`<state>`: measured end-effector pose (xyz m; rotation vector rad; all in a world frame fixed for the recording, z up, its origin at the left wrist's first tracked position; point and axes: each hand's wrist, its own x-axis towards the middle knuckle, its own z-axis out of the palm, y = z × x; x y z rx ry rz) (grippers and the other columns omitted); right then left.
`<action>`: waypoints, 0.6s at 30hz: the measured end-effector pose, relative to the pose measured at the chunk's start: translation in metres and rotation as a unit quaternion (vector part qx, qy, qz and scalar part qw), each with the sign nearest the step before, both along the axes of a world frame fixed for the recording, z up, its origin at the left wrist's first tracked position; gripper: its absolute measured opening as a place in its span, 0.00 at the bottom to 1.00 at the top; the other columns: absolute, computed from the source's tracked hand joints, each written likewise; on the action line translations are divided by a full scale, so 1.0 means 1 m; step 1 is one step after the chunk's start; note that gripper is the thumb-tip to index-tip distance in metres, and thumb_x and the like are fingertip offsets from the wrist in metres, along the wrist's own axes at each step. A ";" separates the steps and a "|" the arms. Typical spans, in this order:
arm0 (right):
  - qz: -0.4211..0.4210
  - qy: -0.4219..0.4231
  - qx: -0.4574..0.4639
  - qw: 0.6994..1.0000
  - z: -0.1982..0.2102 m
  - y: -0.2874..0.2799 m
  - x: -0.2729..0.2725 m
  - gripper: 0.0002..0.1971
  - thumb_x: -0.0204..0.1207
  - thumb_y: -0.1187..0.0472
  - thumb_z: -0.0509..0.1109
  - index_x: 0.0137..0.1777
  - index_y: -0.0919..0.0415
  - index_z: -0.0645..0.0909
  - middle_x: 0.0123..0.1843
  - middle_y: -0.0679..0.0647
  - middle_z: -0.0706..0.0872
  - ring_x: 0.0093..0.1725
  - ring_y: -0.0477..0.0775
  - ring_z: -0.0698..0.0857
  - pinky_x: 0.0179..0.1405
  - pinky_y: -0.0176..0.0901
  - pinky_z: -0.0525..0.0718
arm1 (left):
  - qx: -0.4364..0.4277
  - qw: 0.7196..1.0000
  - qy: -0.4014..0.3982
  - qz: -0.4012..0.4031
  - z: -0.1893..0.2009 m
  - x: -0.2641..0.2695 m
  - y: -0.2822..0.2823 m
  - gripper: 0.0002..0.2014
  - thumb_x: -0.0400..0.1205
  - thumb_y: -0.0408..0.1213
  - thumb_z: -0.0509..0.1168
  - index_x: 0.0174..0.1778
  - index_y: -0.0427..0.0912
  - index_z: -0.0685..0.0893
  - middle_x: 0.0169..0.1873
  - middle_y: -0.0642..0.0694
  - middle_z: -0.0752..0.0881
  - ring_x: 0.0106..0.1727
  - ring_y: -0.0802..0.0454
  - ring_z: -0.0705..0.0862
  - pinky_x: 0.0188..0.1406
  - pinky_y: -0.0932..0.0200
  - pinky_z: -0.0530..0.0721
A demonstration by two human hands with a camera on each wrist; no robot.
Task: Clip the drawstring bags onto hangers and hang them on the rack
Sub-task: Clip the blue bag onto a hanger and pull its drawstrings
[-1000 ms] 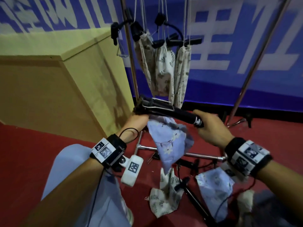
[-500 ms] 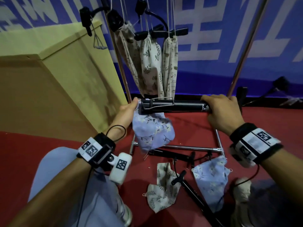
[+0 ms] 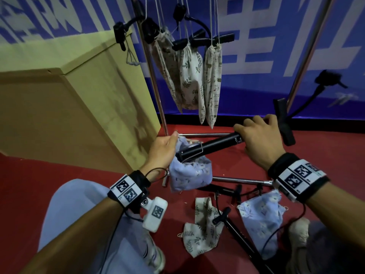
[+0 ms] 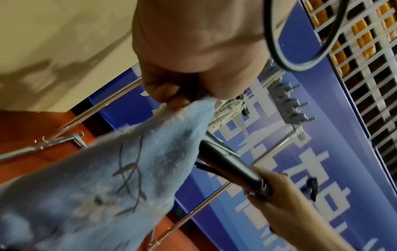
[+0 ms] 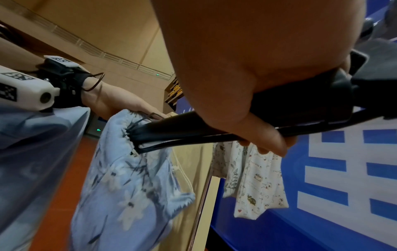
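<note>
My right hand [image 3: 256, 135] grips the right half of a black clip hanger [image 3: 209, 146], also seen as a black bar [image 5: 193, 130] in the right wrist view. My left hand [image 3: 167, 145] pinches the top edge of a light blue flowered drawstring bag [image 3: 189, 173] [image 4: 128, 169] [image 5: 133, 178] at the hanger's left end, where the clip bites its gathered mouth. The bag hangs below the bar. Three cream patterned bags [image 3: 189, 76] hang on black hangers from the metal rack [image 3: 156, 86] behind.
A large tan box [image 3: 69, 95] stands left of the rack. On the red floor lie a cream leaf-print bag [image 3: 199, 230], another blue bag [image 3: 260, 216] and spare black hangers [image 3: 237, 234]. The rack's base bars [image 3: 237, 179] cross the floor. A blue banner wall stands behind.
The hanger has tilted, its left end lower and nearer me, its right end raised. My left hand stays at the bag's top edge; the view has tipped upward towards the rack.
</note>
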<state>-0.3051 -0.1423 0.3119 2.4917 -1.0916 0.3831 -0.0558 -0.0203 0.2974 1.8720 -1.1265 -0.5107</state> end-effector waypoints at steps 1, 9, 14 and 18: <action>0.009 0.004 -0.010 1.000 0.000 0.003 0.003 0.11 0.65 0.68 0.69 0.45 0.54 0.84 0.36 0.54 0.81 0.45 0.65 0.81 0.60 0.62 0.70 | 0.008 1.000 -0.004 -0.013 -0.006 0.001 -0.001 0.25 0.88 0.56 0.57 0.28 0.46 0.71 0.25 0.55 0.72 0.28 0.60 0.69 0.32 0.61 0.68; 0.176 -0.027 -0.107 0.978 -0.007 0.038 0.033 0.07 0.73 0.62 0.63 0.40 0.56 0.83 0.39 0.54 0.81 0.49 0.62 0.82 0.69 0.64 0.67 | -0.021 0.995 0.046 -0.090 -0.009 -0.020 -0.008 0.24 0.90 0.54 0.56 0.47 0.43 0.93 0.39 0.57 0.88 0.42 0.66 0.83 0.47 0.68 0.80; 0.342 -0.035 -0.116 0.932 -0.051 0.081 0.055 0.07 0.78 0.64 0.67 0.44 0.59 0.87 0.48 0.57 0.88 0.58 0.61 0.84 0.66 0.57 0.72 | -0.058 0.974 0.209 -0.064 0.002 -0.031 -0.015 0.27 0.88 0.60 0.56 0.64 0.42 0.89 0.43 0.43 0.87 0.41 0.52 0.82 0.45 0.56 0.80; 0.454 0.001 0.022 0.891 -0.062 0.088 0.055 0.01 0.80 0.65 0.70 0.48 0.61 0.84 0.51 0.57 0.84 0.58 0.63 0.79 0.71 0.56 0.76 | -0.027 0.966 0.244 -0.083 0.009 -0.022 -0.012 0.24 0.91 0.54 0.50 0.69 0.49 0.87 0.46 0.55 0.90 0.47 0.63 0.87 0.53 0.67 0.80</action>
